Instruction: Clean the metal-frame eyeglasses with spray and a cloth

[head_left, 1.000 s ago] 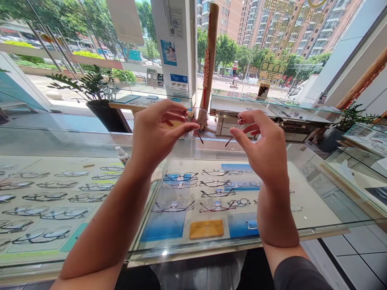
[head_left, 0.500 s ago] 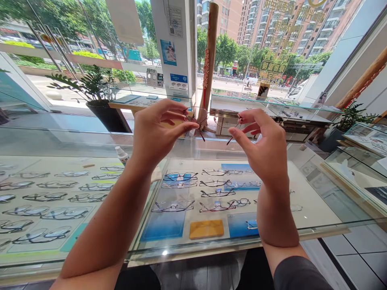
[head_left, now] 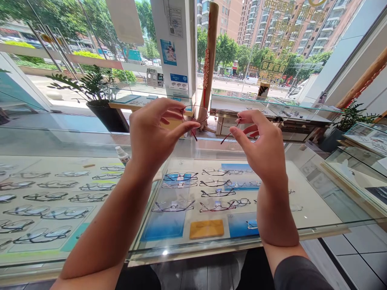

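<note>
A pair of thin-rimmed eyeglasses [head_left: 196,121] is held up in the air between my two hands. The rims are fine and dark reddish, and the ends of the temples hang down toward me. My left hand [head_left: 157,133] pinches the left side of the frame between thumb and fingers. On the opposite side, my right hand [head_left: 258,143] grips the frame near its right hinge in the same way. Below them is a glass display counter [head_left: 208,151], with several eyeglasses [head_left: 217,206] laid out in rows under its top.
Inside the counter lie a yellow-orange block [head_left: 206,228] and blue cards [head_left: 165,225]. A white spray bottle [head_left: 122,154] stands beyond my left forearm. Farther off are a potted plant [head_left: 105,114], a wooden post [head_left: 211,52] and another glass showcase [head_left: 281,108] by the windows.
Both hands have shifted slightly left with the eyeglasses. The frame has tilted a little, so its lenses face me more and the temple tips sit farther left.
</note>
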A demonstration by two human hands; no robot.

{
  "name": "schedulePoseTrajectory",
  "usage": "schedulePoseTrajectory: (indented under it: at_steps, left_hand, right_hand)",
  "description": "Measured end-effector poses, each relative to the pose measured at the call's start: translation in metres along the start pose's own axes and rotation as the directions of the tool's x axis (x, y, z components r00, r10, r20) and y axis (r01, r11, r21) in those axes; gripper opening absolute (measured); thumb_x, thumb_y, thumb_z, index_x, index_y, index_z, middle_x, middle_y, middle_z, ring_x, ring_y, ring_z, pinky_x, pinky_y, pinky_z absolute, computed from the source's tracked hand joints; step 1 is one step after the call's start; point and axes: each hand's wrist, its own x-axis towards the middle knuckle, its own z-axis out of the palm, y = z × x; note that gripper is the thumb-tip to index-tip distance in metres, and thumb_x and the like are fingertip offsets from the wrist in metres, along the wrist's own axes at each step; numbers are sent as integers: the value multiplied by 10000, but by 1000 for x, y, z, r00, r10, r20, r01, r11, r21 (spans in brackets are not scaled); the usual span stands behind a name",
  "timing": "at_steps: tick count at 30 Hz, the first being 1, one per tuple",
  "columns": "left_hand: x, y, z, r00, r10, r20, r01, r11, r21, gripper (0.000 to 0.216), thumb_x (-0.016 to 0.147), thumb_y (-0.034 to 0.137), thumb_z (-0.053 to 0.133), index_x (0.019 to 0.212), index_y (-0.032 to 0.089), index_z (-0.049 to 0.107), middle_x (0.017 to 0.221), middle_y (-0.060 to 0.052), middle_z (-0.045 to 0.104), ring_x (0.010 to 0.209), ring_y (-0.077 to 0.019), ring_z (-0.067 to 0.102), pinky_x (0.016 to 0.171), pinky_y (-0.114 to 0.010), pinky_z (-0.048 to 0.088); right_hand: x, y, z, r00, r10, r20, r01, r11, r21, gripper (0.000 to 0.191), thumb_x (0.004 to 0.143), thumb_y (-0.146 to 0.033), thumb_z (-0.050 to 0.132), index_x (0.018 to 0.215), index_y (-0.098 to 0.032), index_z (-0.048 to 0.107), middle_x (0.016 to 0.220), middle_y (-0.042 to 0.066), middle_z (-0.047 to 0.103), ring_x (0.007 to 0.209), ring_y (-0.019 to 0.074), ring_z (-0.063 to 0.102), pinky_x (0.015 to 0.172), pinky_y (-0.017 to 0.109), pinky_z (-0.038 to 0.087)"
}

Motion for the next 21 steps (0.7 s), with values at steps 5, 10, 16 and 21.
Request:
schedulePoseTrajectory:
  at_steps: [5, 10, 16, 21]
  left_hand:
    - [0, 4, 0, 1000, -26, -4, 26, 1000, -2, 369, 808, 446, 1007, 1056, 259, 806, 996, 5, 850, 909, -219, 838, 703, -355, 549]
    - [0, 5, 0, 999, -39, -2, 39, 999, -17, 378, 796, 442, 1012, 1054, 253, 809, 1001, -10, 853, 917, -224, 842, 706, -346, 551]
    - [1, 1, 2, 999, -50, 8, 51, 998, -48, 373, 780, 390, 1016, 1064, 258, 812, 1000, -15, 858, 916, -234, 842, 710, -352, 576]
    - [0, -2, 3, 999, -37, 18, 38, 998, -55, 374, 796, 387, 1002, 1085, 250, 809, 1024, -18, 856, 935, -225, 841, 720, -335, 578]
  right_hand:
    - [0, 0, 0, 1000, 8, 13, -8, 1000, -10, 236, 1017, -352, 696, 1241, -292, 738, 1191, 60, 830, 852, 237, 769, 814, 436, 588]
    - [0, -1, -1, 1000, 15, 17, -15, 1000, -8, 241, 1017, -369, 698, 1240, -290, 744, 1193, 62, 830, 854, 237, 770, 832, 442, 599]
    - [0, -2, -1, 1000, 7, -3, -7, 1000, -2, 228, 1006, -373, 716, 1213, -283, 747, 1191, 57, 836, 863, 234, 774, 841, 437, 602]
    - [0, -2, -1, 1000, 10, 1, -10, 1000, -10, 242, 1004, -376, 719, 1226, -282, 743, 1191, 58, 834, 866, 231, 774, 838, 427, 600]
